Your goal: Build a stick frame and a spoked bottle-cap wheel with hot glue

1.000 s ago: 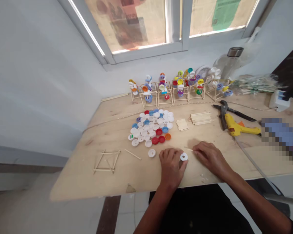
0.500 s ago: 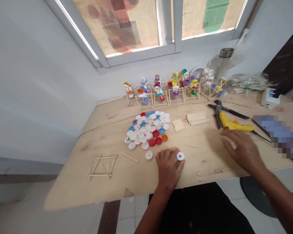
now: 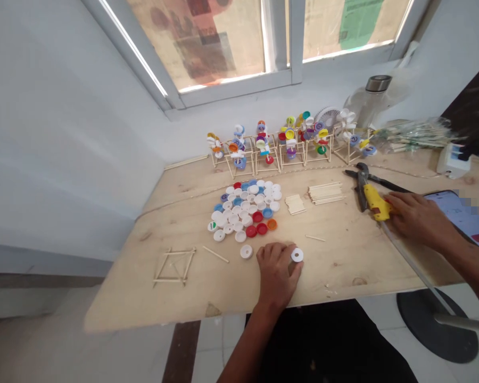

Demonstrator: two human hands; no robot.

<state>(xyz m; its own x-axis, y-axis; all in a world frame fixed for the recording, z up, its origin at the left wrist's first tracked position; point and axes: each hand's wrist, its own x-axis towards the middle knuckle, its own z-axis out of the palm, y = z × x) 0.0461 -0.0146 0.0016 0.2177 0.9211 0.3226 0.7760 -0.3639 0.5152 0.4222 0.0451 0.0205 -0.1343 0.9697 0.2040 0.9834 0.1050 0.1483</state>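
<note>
My left hand [image 3: 277,271] rests on the table near its front edge, its fingers closed round a white bottle cap [image 3: 297,255] with a hole in its middle. Beside it lies another white cap with a hole [image 3: 246,251]. At the right, my right hand [image 3: 417,219] grips the yellow glue gun [image 3: 377,204], whose front part shows beyond the fingers. Pliers with dark handles [image 3: 361,186] lie just behind the gun. A heap of white, red, blue and orange caps [image 3: 245,207] spreads beyond my left hand.
A square stick frame [image 3: 174,266] and a loose stick [image 3: 215,254] lie at left. Stick bundles [image 3: 326,193] sit mid-table. Along the wall stand several stick-and-cap wheels [image 3: 263,146], a small fan [image 3: 328,116] and a bottle [image 3: 373,101]. A phone [image 3: 459,213] and power strip [image 3: 455,161] are at right.
My right hand has come down onto the glue gun, and the gun has turned so that its body slants. My left hand keeps its hold on the cap. The view has shifted slightly.
</note>
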